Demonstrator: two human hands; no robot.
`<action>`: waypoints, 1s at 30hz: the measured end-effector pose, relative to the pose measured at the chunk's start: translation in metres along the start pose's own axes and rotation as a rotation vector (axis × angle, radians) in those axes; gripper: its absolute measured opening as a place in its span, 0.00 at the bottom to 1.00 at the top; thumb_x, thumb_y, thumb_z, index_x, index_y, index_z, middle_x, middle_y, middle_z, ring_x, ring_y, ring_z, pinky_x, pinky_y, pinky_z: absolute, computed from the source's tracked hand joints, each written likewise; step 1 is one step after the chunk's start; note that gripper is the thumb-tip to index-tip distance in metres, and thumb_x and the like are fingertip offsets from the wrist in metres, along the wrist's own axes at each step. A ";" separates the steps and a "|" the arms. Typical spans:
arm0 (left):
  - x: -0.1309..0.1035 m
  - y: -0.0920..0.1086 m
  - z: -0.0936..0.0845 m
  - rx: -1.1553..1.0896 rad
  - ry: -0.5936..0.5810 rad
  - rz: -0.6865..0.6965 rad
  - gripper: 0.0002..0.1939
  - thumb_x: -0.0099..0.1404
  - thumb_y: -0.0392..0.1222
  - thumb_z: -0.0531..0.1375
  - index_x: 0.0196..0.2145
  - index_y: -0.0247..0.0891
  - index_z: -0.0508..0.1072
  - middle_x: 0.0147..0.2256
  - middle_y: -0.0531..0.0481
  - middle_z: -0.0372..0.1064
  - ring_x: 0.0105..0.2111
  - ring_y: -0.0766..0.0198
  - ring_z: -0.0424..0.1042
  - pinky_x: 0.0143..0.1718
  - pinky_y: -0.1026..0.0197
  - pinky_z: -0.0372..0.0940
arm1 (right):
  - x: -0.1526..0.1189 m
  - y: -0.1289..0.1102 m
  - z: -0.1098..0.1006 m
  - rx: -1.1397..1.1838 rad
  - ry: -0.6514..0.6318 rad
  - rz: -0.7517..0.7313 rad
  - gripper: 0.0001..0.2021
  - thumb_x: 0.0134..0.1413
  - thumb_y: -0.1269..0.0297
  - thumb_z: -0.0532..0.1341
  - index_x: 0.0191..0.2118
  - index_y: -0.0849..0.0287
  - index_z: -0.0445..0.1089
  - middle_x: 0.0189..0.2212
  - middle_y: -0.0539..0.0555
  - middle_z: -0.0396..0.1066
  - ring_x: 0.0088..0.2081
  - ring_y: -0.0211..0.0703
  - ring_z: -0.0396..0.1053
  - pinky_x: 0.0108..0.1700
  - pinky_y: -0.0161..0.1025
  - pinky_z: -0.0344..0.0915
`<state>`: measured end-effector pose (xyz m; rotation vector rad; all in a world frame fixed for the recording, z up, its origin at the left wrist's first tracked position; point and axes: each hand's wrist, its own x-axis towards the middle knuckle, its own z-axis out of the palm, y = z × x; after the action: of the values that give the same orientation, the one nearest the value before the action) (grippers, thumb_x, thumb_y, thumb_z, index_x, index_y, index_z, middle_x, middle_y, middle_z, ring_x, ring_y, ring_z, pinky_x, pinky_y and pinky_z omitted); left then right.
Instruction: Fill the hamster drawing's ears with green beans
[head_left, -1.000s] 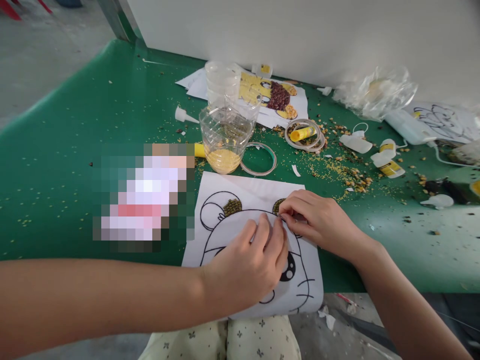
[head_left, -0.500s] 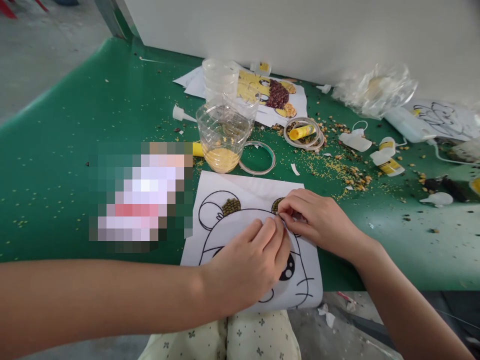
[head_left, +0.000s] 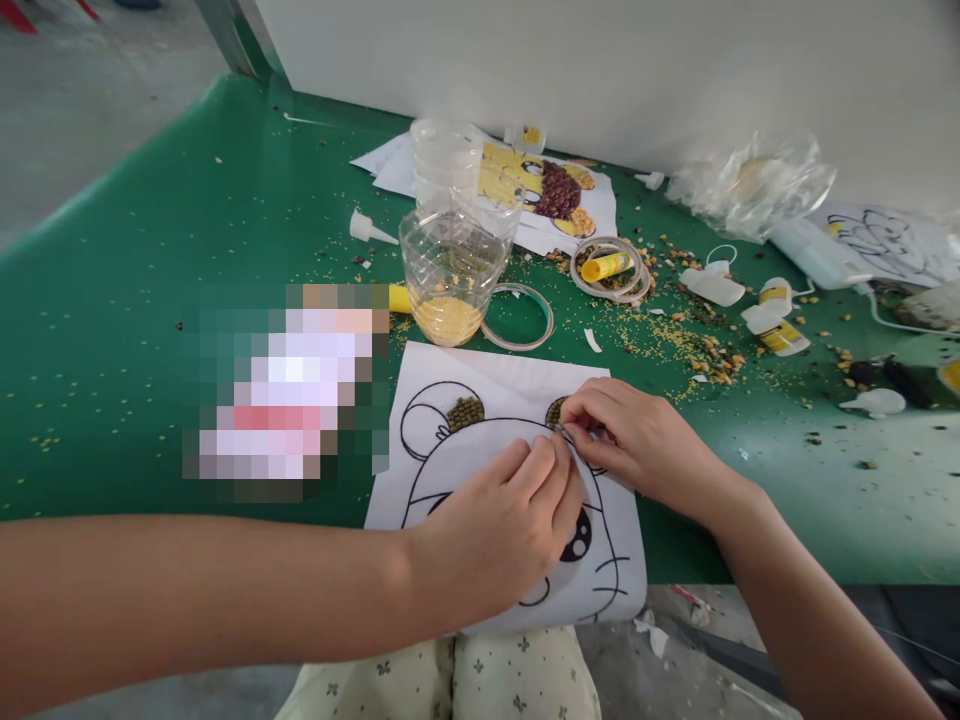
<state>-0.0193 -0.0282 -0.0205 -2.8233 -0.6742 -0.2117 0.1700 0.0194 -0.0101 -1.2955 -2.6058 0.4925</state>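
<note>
A white sheet with a black-outlined cartoon animal face [head_left: 480, 455] lies at the table's near edge, partly over my lap. Small dark green beans [head_left: 466, 414] fill the inner part of its left ear, and more beans [head_left: 554, 412] sit in the right ear. My left hand [head_left: 502, 520] rests across the face, fingers curled and tips pinched near the right ear. Beside it, my right hand [head_left: 630, 435] pinches thumb and forefinger together at that ear. Whatever either hand holds is hidden or too small to make out.
Beyond the sheet stand clear plastic cups [head_left: 448, 285], one with yellow grains. Tape rings [head_left: 517, 316], glue bottles [head_left: 776, 315], scattered seeds [head_left: 712, 355] and a finished-looking seed picture [head_left: 559, 190] lie on the green table [head_left: 112, 300]. A blurred-out patch [head_left: 289, 385] is at left.
Both hands stay at the right ear with barely any movement of the fingers. The whole view has shifted very slightly.
</note>
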 end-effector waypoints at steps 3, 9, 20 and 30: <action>0.001 -0.001 -0.001 0.009 -0.001 0.004 0.22 0.64 0.34 0.45 0.52 0.18 0.63 0.50 0.29 0.65 0.46 0.50 0.66 0.46 0.53 0.59 | 0.001 0.000 0.000 -0.003 -0.005 0.008 0.04 0.56 0.69 0.53 0.32 0.58 0.62 0.29 0.52 0.66 0.33 0.39 0.63 0.32 0.35 0.59; 0.001 -0.003 -0.004 0.012 -0.021 0.022 0.23 0.63 0.34 0.44 0.52 0.17 0.63 0.50 0.29 0.65 0.46 0.50 0.66 0.45 0.54 0.60 | 0.001 0.000 0.001 0.002 -0.005 0.024 0.03 0.56 0.69 0.53 0.31 0.58 0.61 0.29 0.51 0.65 0.33 0.39 0.62 0.33 0.35 0.59; -0.003 0.000 -0.001 0.073 0.031 0.056 0.23 0.64 0.33 0.44 0.52 0.16 0.63 0.50 0.27 0.65 0.48 0.47 0.67 0.46 0.53 0.61 | -0.002 0.001 -0.001 0.018 -0.020 0.027 0.03 0.56 0.69 0.53 0.33 0.58 0.63 0.30 0.50 0.66 0.34 0.38 0.63 0.32 0.34 0.57; -0.002 0.000 -0.001 0.063 0.012 0.058 0.23 0.64 0.33 0.44 0.52 0.15 0.63 0.50 0.26 0.65 0.48 0.45 0.67 0.46 0.52 0.61 | 0.000 0.000 -0.001 0.052 -0.062 0.035 0.03 0.57 0.68 0.53 0.32 0.58 0.62 0.30 0.50 0.66 0.35 0.38 0.62 0.33 0.34 0.57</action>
<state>-0.0210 -0.0294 -0.0194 -2.7748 -0.5848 -0.1929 0.1708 0.0198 -0.0090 -1.3326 -2.6052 0.6113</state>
